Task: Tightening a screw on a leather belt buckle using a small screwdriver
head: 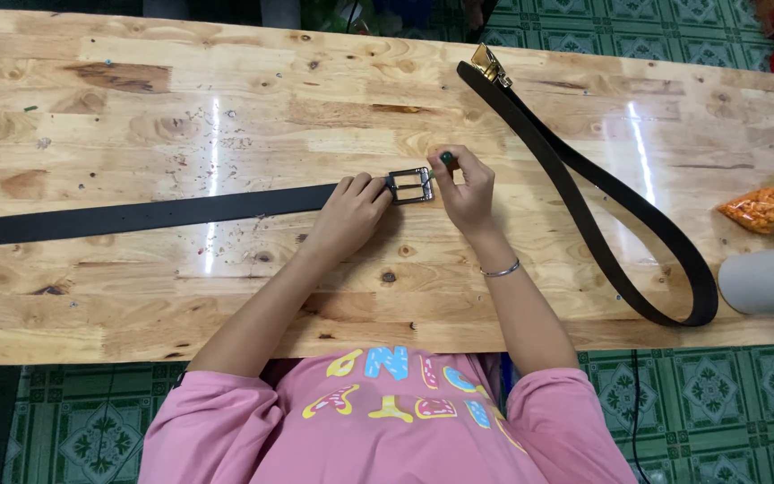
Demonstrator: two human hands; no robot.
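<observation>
A black belt [154, 213] lies flat across the wooden table [226, 116] from the left edge to the middle, ending in a dark metal buckle [409, 185]. My left hand [351, 213] rests on the belt's end just left of the buckle, fingers curled, holding it down. My right hand [466, 193], with a thin bracelet on the wrist, is just right of the buckle and pinches a small green-topped tool [447, 159] upright at the buckle's right edge.
A second black belt [602, 193] with a gold buckle [491, 64] curves over the table's right side. An orange snack bag [763, 209] and a white cylinder [768, 280] lie at the right edge. Small debris dots the table's left half.
</observation>
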